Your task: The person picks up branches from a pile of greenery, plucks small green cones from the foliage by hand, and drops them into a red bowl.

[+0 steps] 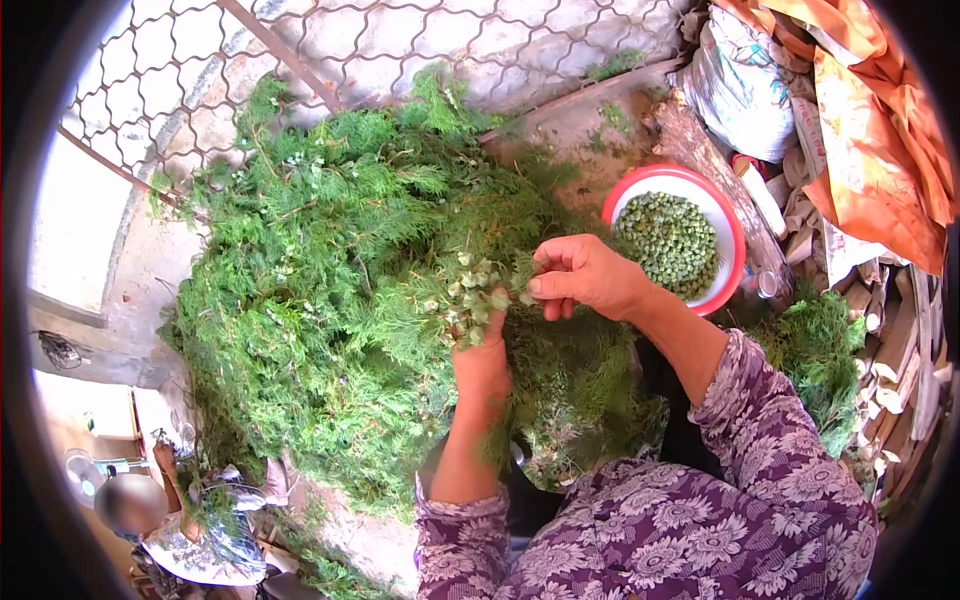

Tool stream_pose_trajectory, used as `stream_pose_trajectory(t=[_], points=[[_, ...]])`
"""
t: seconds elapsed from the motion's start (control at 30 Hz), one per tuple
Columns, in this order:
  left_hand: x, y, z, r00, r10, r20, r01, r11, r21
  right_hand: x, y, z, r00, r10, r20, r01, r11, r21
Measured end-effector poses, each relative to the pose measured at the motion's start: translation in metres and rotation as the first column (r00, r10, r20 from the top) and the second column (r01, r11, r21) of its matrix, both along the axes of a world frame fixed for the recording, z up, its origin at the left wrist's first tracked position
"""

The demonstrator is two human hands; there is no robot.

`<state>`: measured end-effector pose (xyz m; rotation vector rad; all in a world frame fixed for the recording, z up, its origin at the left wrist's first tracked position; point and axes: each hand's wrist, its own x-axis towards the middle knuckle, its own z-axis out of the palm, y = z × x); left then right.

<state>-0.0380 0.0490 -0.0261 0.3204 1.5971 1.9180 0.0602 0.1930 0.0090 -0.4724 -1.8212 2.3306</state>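
My left hand [482, 368] is closed round a conifer sprig [472, 292] with a cluster of pale green cones, holding it above a big pile of green conifer branches [320, 260]. Just right of the cluster, my right hand [588, 278] has its thumb and forefinger pinched together, the other fingers curled. Whatever lies in that pinch is too small to make out. Beyond my right wrist stands a white basin with a red rim [738, 258], holding many small green cones [665, 238].
A wavy wire mesh [400, 50] runs behind the pile. At right are a log [700, 140], a white sack [740, 85], orange sheeting [870, 130], split wood [895, 370] and more greenery [815, 355]. Another person [200, 530] sits at lower left, holding greenery.
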Motion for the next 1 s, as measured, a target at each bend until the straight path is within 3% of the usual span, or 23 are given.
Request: stream_pose_trajectory(t=[0.1,0.17,0.23,0.3,0.37,0.5,0.57,0.8,0.93,1.0], points=[[-0.007,-0.001,-0.008,0.993,-0.006,0.121,0.005,1.0,0.012,-0.001,0.001,-0.002,0.998,0.065,0.022,-0.061,0.989,-0.137],[-0.004,0.0,-0.004,0.971,-0.025,0.237,-0.005,0.992,0.124,-0.001,0.002,-0.002,0.994,0.106,0.022,-0.098,0.969,-0.227],[-0.003,-0.001,0.008,0.944,0.011,0.329,-0.036,0.997,0.072,-0.001,0.002,-0.001,0.991,0.13,-0.002,-0.122,0.921,-0.371],[-0.006,-0.005,0.011,0.907,0.056,0.418,-0.069,0.997,0.016,0.002,0.002,-0.001,0.989,0.135,-0.053,-0.145,0.904,-0.403],[-0.01,-0.009,0.01,0.885,-0.072,0.461,-0.017,0.982,0.186,-0.001,0.002,-0.002,0.985,0.138,-0.107,-0.172,0.885,-0.433],[-0.004,-0.001,0.0,0.936,0.08,0.343,-0.128,0.984,0.121,-0.005,-0.006,0.0,0.994,0.106,-0.013,-0.105,0.948,-0.301],[0.001,0.001,-0.002,0.969,0.158,0.19,-0.178,0.979,0.097,-0.007,-0.01,0.0,0.994,0.099,0.034,-0.089,0.969,-0.231],[0.008,0.001,-0.006,0.988,0.113,0.106,-0.128,0.98,0.153,-0.01,-0.016,-0.004,0.994,0.022,0.105,-0.025,0.999,0.027],[0.009,0.002,0.005,0.986,0.091,0.143,-0.114,0.98,0.161,-0.007,-0.015,-0.004,0.997,0.035,0.072,-0.04,0.997,0.063],[0.005,-0.001,0.012,0.942,0.068,0.329,-0.096,0.993,0.07,-0.007,-0.015,-0.001,0.996,0.053,0.07,-0.055,0.998,0.029]])
